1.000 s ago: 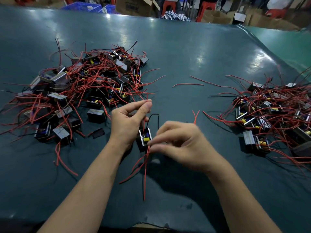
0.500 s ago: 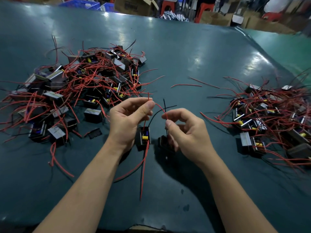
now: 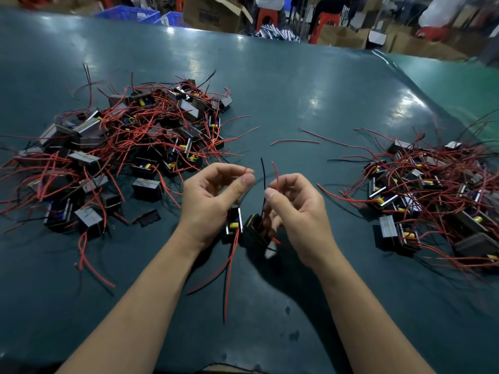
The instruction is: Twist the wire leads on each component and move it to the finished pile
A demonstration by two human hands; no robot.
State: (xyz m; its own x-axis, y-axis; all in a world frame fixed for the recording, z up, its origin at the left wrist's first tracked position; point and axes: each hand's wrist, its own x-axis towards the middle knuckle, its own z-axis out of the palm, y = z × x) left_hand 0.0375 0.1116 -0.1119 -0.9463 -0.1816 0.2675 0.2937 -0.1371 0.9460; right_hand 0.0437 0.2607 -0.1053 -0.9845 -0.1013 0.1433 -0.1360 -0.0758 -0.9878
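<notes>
- Two bare forearms reach up from the bottom of the frame over a dark green desk (image 3: 270, 85).
- The left hand (image 3: 213, 201), at centre, holds a small black component (image 3: 233, 221) against its palm, and its thumb and forefinger are pinched together above it (whether a wire end lies between them is too fine to tell). That component's long red and black leads trail down toward the bottom of the frame.
- The right hand (image 3: 295, 211), just right of centre, has its grip on the thin red and black leads (image 3: 270, 176) of a second component (image 3: 258, 228), which hangs blurred below its fingers.
- A second ago both hands worked on one part low on the desk; now they are raised and apart, each with its own part, the right pair of leads standing upright.
- This suggests the twist on those leads is about to begin or is under way.
- A tangled pile (image 3: 121, 152) fills the left of the frame, another pile (image 3: 432, 190) the right; which one is finished cannot be told.
</notes>
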